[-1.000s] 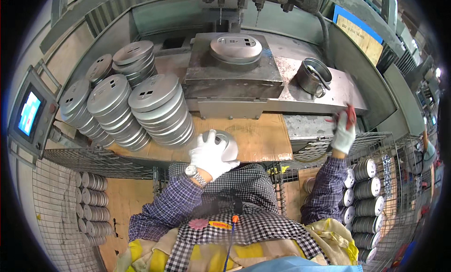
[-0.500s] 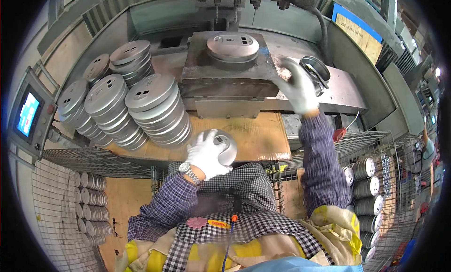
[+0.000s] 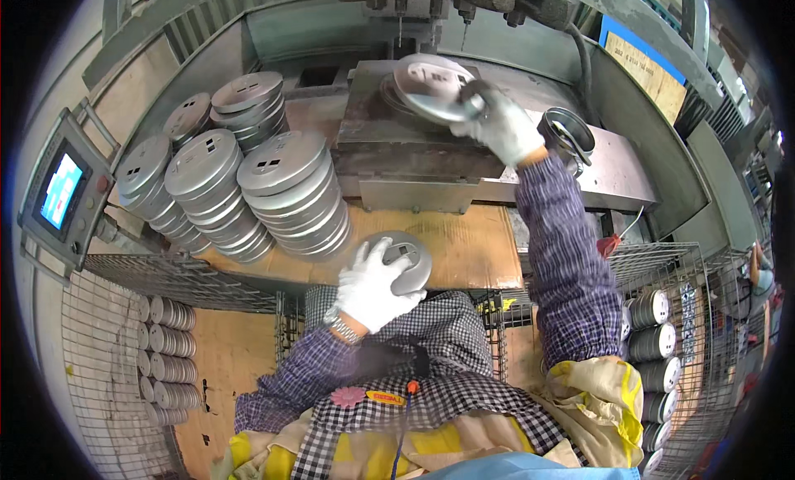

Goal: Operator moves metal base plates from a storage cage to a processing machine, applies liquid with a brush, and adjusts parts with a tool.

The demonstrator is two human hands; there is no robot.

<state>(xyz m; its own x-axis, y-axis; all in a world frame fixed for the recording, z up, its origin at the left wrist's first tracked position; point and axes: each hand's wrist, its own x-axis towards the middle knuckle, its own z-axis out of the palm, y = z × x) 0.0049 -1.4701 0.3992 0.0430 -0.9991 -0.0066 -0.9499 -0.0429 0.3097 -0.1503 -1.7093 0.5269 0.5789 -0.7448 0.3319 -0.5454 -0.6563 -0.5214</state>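
My right hand (image 3: 503, 128), in a white glove with dark fingertips, is closed on the right edge of a round grey metal disc (image 3: 426, 78) with small cutouts. That disc tilts up over the dark metal block (image 3: 373, 132) under the drill bits (image 3: 401, 33). In a white glove too, my left hand (image 3: 371, 288) grips a second metal disc (image 3: 414, 266) by its left side, fingers spread over its face. This one is at the front edge of the wooden board (image 3: 476, 252), close to my lap.
Several stacks of discs (image 3: 286, 182) stand on the left. A control panel (image 3: 62, 194) is at far left. Right of the block sit a round black container (image 3: 571, 128) and a red-handled tool (image 3: 609, 246). Wire baskets (image 3: 99, 347) with more discs flank me.
My right hand has moved left from beside the block and taken hold of the disc there, which is now tilted up. My left hand still holds its disc. The whole view has shifted slightly.
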